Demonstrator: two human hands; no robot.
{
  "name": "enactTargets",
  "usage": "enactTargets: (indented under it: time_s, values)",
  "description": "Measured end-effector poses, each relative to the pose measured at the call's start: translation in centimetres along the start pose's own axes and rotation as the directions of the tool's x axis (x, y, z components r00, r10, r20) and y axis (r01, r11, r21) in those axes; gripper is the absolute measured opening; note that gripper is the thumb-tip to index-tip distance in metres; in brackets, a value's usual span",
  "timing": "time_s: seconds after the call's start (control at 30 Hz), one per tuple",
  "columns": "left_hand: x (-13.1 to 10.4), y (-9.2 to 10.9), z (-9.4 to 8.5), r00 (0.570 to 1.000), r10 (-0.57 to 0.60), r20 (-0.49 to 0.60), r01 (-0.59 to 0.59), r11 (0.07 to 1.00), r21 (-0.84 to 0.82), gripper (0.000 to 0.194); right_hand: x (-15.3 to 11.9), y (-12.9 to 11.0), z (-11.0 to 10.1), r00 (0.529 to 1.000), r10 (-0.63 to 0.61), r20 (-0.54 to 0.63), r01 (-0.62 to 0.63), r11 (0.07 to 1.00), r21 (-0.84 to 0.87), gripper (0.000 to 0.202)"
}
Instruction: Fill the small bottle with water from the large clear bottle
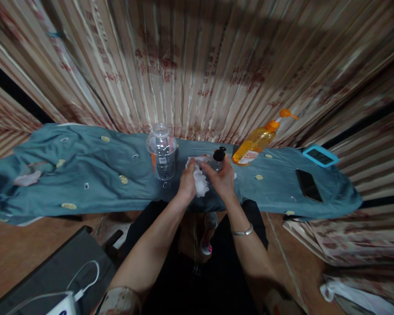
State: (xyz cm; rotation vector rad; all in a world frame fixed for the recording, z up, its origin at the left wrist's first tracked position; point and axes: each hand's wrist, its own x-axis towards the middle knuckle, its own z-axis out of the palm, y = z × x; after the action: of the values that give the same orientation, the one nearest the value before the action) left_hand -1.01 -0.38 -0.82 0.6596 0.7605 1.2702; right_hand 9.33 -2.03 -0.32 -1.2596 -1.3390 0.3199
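Observation:
My left hand [187, 181] is closed on a crumpled white tissue or cloth [201, 183], which hangs down between my hands. My right hand [223, 178] grips a small clear bottle with a black pump top [219, 154]; its fingers wrap the bottle's far side and are partly hidden. The thumb of that hand reaches toward the white cloth. Left of my hands, a clear empty plastic bottle [164, 162] stands upright on the teal cloth-covered table [111, 192]. To the right is an orange liquid bottle with an orange pump [254, 144].
A blue-framed device [321, 155] and a black phone [309, 185] lie at the table's right end. A pale crumpled piece [28, 178] lies at the left. Patterned curtains [190, 65] hang behind the table. A dark surface with a white cable [95, 271] is at lower left.

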Motion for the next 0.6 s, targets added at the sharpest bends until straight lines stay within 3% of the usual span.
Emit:
enactTargets:
  time_s: [0.1,0.2,0.33,0.4,0.43,0.5,0.6]
  values:
    - [-0.1,1.1,-0.4,1.0,0.023,-0.005,-0.023,0.989,-0.145,0.045,-0.5,-0.6,-0.2,0.994,-0.083,0.074,0.081,0.996,0.037,0.063]
    - [-0.1,2.3,-1.2,0.992,0.013,-0.129,-0.038,0.981,-0.189,0.039,-1.1,-0.4,-0.6,0.988,-0.108,0.108,0.1,0.992,0.078,0.063]
    - [-0.9,3.8,-2.1,0.952,0.086,-0.293,-0.15,0.967,-0.204,0.031,-1.6,0.2,-1.6,0.988,-0.088,0.13,0.068,0.986,0.152,0.071]
    - [-2.0,4.4,-2.0,0.964,0.082,-0.254,-0.138,0.968,-0.21,0.032,-1.7,0.1,-2.6,0.987,-0.081,0.138,0.05,0.976,0.212,0.071]
    - [-2.8,4.6,-1.8,0.982,0.046,-0.186,-0.083,0.976,-0.199,0.033,-1.7,-0.1,-3.1,0.987,-0.083,0.137,0.047,0.967,0.249,0.068]
    - [-4.7,4.9,-1.1,0.992,0.031,-0.121,-0.051,0.985,-0.165,0.033,-1.7,-0.8,-4.5,0.986,-0.096,0.14,0.045,0.943,0.328,0.054]
    - [-7.5,4.8,0.5,0.998,0.03,0.053,-0.029,0.999,-0.022,0.033,-2.2,-2.5,-6.4,0.97,-0.123,0.21,0.017,0.896,0.443,0.039]
